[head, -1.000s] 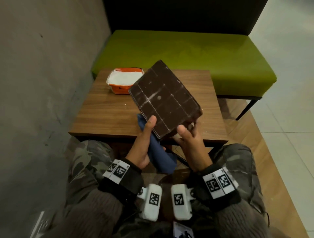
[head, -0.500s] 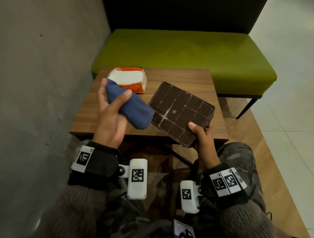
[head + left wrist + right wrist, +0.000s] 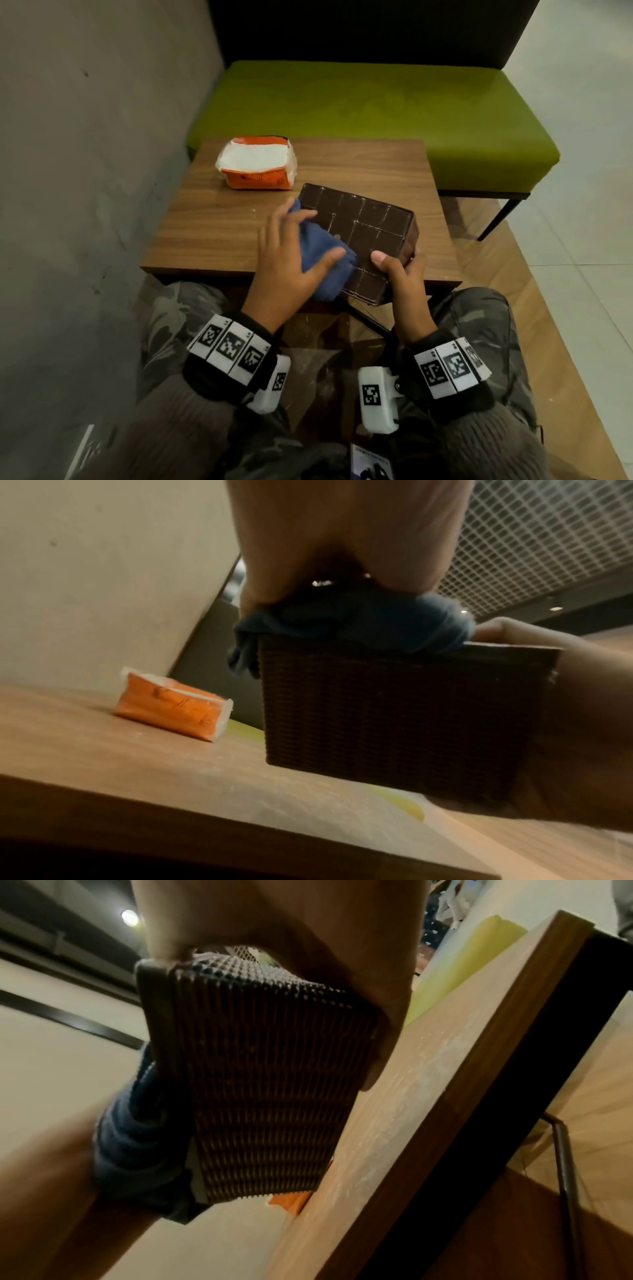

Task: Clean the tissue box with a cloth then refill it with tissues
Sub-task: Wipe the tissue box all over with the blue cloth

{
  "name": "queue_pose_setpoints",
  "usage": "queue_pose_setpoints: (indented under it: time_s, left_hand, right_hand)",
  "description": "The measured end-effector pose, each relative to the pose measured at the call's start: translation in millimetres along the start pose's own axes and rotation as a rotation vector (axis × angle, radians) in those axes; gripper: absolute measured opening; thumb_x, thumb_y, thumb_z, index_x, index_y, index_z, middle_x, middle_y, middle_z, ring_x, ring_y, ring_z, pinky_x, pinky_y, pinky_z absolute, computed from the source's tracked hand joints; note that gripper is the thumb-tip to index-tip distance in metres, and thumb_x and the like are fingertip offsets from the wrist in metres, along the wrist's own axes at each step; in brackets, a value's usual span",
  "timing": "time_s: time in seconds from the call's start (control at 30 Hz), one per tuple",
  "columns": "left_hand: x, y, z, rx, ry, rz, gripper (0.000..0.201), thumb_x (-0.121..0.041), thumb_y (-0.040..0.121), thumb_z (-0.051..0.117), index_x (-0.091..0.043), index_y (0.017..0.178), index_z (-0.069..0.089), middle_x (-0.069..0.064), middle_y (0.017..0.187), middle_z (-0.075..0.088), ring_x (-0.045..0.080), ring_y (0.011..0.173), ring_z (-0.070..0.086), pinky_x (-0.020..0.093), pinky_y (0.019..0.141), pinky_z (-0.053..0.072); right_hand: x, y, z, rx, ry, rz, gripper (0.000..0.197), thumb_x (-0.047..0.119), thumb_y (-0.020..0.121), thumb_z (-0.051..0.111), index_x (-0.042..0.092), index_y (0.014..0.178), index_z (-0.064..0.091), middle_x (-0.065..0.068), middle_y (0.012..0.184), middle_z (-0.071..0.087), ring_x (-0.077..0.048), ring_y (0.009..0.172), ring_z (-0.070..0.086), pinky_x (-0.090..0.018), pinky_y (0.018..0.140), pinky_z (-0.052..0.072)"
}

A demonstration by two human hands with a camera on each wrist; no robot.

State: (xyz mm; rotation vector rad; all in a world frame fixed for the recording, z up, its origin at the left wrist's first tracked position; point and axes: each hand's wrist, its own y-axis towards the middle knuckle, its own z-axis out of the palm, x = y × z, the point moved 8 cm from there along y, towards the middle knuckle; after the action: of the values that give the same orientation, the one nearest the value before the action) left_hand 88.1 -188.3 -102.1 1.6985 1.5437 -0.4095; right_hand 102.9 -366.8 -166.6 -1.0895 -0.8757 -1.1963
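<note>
A dark brown woven tissue box (image 3: 370, 222) is held upside down over the near edge of the table, its gridded base facing up. My left hand (image 3: 291, 246) lies on a blue cloth (image 3: 325, 250) and presses it onto the left half of that base with fairly straight fingers. My right hand (image 3: 397, 263) grips the box's near right corner, thumb on the base and fingers round the side. In the left wrist view the cloth (image 3: 359, 615) sits bunched on the box's (image 3: 394, 710) top edge. An orange and white tissue pack (image 3: 257, 162) lies at the table's far left.
The small wooden table (image 3: 212, 236) stands against a grey wall (image 3: 85, 171) on the left. Behind it runs a green bench (image 3: 376, 102) with a dark backrest. My knees are under the near edge, with wooden floor (image 3: 496, 308) to the right.
My left hand has brought the cloth down from the air at the left onto the box's base. The right hand has kept its grip while the box tilted flatter.
</note>
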Motion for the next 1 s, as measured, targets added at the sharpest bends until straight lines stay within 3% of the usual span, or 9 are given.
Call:
queue_pose_setpoints:
  time_s: [0.1,0.17,0.23,0.33,0.4,0.53,0.7,0.87,1.0]
  left_hand:
    - [25.8,12.4,-22.3,-0.195,-0.034,-0.117,0.032,-0.040,0.082,0.063,-0.018,0.100,0.050,0.001,0.112,0.039,0.023,0.110,0.047,0.041,0.094,0.046]
    - [38.6,13.1,-31.6,-0.304,-0.006,-0.200,0.028,-0.032,0.085,0.063,-0.010,0.098,0.051,0.002,0.104,0.040,0.021,0.099,0.048,0.043,0.087,0.047]
    - [32.6,7.4,-33.1,-0.366,0.016,-0.194,0.035,-0.040,0.085,0.057,-0.009,0.099,0.049,0.004,0.104,0.043,0.020,0.097,0.046,0.039,0.084,0.045]
    - [11.5,-7.2,-9.4,-0.211,0.146,-0.077,0.052,-0.061,0.079,0.049,-0.017,0.105,0.044,0.003,0.110,0.041,0.014,0.102,0.036,0.022,0.085,0.027]
    - [12.8,-12.7,-1.7,-0.136,0.171,-0.039,0.053,-0.065,0.076,0.051,-0.023,0.107,0.041,0.003,0.113,0.039,0.013,0.105,0.033,0.024,0.087,0.027]
    - [47.5,-4.3,-17.1,-0.206,0.020,-0.276,0.048,-0.056,0.079,0.054,-0.018,0.108,0.047,0.008,0.113,0.042,0.017,0.106,0.034,0.042,0.090,0.042]
    - [-18.5,-30.0,-3.4,-0.179,0.148,0.114,0.024,-0.036,0.084,0.061,-0.013,0.093,0.059,0.003,0.097,0.053,0.011,0.092,0.042,0.020,0.075,0.036]
    - [16.8,-11.1,-22.2,-0.313,0.072,-0.104,0.022,-0.034,0.081,0.062,-0.014,0.091,0.065,0.001,0.093,0.055,0.012,0.094,0.042,0.016,0.076,0.032]
    - [-9.1,-19.7,-7.1,-0.196,0.062,0.074,0.012,-0.024,0.080,0.068,-0.014,0.087,0.066,-0.008,0.090,0.050,0.009,0.093,0.042,0.010,0.080,0.031]
  right_hand:
    - [-3.3,-3.7,2.4,0.020,-0.004,0.009,0.086,0.034,0.063,0.071,0.018,0.135,0.027,0.002,0.114,0.056,-0.004,0.089,0.068,-0.019,0.067,0.054]
    - [-4.4,-5.6,4.7,0.007,-0.032,0.002,0.084,0.037,0.061,0.072,0.018,0.131,0.029,0.003,0.112,0.056,-0.001,0.088,0.067,-0.019,0.068,0.054]
    - [-3.1,-5.4,9.6,-0.005,-0.035,-0.002,0.076,0.033,0.066,0.069,0.018,0.129,0.030,0.005,0.109,0.056,-0.002,0.087,0.067,-0.018,0.067,0.053]
    - [4.8,-1.4,10.4,-0.023,-0.050,-0.021,0.087,0.041,0.057,0.074,0.020,0.129,0.030,0.002,0.113,0.055,-0.012,0.099,0.064,-0.025,0.074,0.055]
    - [10.2,-1.4,10.4,-0.004,-0.070,-0.032,0.091,0.043,0.053,0.073,0.020,0.129,0.029,-0.001,0.116,0.055,-0.015,0.102,0.063,-0.027,0.075,0.056]
    - [10.6,-5.9,8.6,0.001,-0.079,-0.057,0.092,0.043,0.055,0.073,0.021,0.132,0.029,0.001,0.116,0.055,-0.013,0.102,0.063,-0.026,0.077,0.056]
    - [12.8,-2.8,10.8,-0.068,-0.060,-0.071,0.100,0.047,0.050,0.071,0.017,0.135,0.026,-0.001,0.117,0.054,-0.017,0.105,0.060,-0.035,0.082,0.056]
    - [17.2,-7.3,7.3,-0.052,-0.094,-0.095,0.098,0.046,0.052,0.071,0.019,0.135,0.026,-0.002,0.121,0.053,-0.015,0.107,0.060,-0.032,0.083,0.056]
    - [19.0,-5.5,5.8,-0.055,-0.084,-0.105,0.098,0.045,0.052,0.071,0.021,0.136,0.026,-0.002,0.121,0.053,-0.018,0.109,0.059,-0.040,0.089,0.055]
